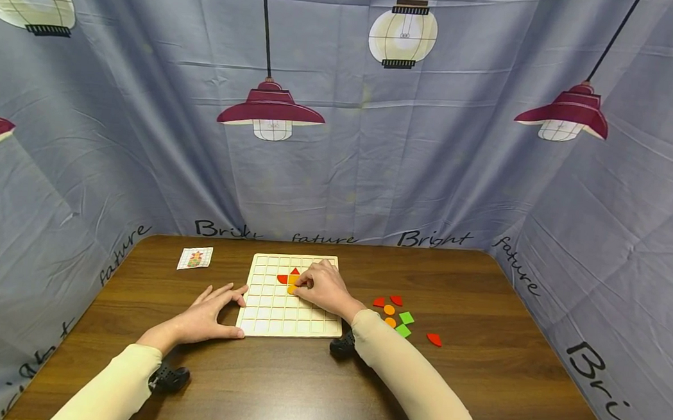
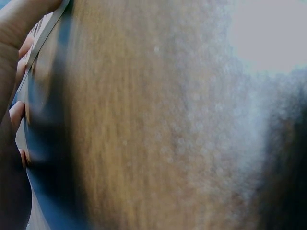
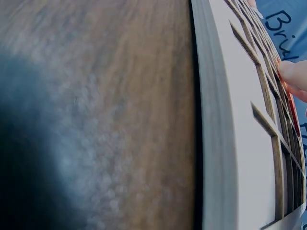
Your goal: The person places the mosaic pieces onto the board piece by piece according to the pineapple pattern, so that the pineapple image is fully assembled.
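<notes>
A pale square grid board (image 1: 266,318) lies on the table, bearing a small group of red and orange pieces. My left hand (image 1: 208,318) is spread along its left side, thumb at the near corner and fingertips by the edge. In the left wrist view the left hand (image 2: 12,62) shows at the far left. Over the board, my right hand (image 1: 327,290) pinches an orange round piece (image 1: 291,290) beside an orange square (image 1: 293,279). A red triangle (image 1: 295,272) and a red quarter-circle (image 1: 282,278) lie close by. In the right wrist view, fingertips (image 3: 293,74) are low at the grid.
Right of the board, loose red quarter-circles (image 1: 434,339), orange discs (image 1: 389,309) and green squares (image 1: 406,318) lie on the brown table (image 1: 488,373). A small printed picture card (image 1: 194,258) sits at the back left. A patterned curtain (image 1: 314,189) hangs behind the table.
</notes>
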`<state>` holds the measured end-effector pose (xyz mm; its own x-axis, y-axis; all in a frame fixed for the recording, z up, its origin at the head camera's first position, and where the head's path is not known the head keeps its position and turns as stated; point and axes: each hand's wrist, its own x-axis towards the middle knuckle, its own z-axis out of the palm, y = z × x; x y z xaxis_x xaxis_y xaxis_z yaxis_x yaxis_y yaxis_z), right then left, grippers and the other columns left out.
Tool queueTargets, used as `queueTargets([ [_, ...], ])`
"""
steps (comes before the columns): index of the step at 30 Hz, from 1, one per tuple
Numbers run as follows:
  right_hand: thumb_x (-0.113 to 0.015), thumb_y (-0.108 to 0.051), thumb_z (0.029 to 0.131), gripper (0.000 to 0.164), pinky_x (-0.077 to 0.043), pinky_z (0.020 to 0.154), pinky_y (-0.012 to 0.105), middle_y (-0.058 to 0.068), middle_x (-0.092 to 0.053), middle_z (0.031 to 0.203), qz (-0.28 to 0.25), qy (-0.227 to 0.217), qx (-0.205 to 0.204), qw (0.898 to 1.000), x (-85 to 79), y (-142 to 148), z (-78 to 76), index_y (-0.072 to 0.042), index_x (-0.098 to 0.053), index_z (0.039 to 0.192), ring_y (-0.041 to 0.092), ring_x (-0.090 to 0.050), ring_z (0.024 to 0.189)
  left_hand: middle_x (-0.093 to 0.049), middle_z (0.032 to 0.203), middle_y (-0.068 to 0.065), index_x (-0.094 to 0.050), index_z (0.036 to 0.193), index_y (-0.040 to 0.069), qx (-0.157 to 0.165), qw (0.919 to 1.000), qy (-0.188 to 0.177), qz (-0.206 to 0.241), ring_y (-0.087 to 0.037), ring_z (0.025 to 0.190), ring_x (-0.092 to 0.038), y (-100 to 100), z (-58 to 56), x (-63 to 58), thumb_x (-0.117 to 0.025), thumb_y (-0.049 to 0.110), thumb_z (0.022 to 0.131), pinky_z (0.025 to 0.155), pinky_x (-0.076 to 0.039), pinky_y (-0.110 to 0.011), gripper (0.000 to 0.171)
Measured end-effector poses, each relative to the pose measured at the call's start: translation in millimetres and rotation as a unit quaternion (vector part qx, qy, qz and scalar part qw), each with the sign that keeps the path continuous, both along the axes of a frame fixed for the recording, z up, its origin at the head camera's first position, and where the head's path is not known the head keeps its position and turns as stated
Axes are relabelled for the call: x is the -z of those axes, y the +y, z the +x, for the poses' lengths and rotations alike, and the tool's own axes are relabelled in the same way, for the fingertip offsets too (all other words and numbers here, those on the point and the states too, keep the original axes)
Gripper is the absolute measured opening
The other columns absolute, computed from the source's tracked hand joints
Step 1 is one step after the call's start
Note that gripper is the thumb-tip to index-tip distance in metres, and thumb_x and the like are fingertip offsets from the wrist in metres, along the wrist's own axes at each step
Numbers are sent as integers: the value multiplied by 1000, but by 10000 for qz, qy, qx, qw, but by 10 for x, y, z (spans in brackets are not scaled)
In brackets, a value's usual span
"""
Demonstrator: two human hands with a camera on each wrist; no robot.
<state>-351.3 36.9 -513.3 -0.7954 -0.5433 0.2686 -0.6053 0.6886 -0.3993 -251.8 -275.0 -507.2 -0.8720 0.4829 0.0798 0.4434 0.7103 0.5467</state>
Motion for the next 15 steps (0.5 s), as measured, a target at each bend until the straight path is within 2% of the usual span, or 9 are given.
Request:
queueTargets([
  [9,-79,-39,90,10,-37,80,30,-17,-55,80,-103,5,-50,9999,-23,28,6,-29,-78,92,10,-43,84,-43,158,-16,-56,115,19,51,9996,186,196,-50,147,-27,-1,9,34,-84,50,81,114,-5,-73,53],
  [15,-77,-34,92,9,-36,81,32,-15,-57,83,-375,-216,115,9990,-139,193,-29,-27,-79,97,12,-43,88,-45,157,-15,-57,113,20,37,9994,240,241,-50,146,-29,-1,8,31,-85,49,80,114,-5,-73,52],
])
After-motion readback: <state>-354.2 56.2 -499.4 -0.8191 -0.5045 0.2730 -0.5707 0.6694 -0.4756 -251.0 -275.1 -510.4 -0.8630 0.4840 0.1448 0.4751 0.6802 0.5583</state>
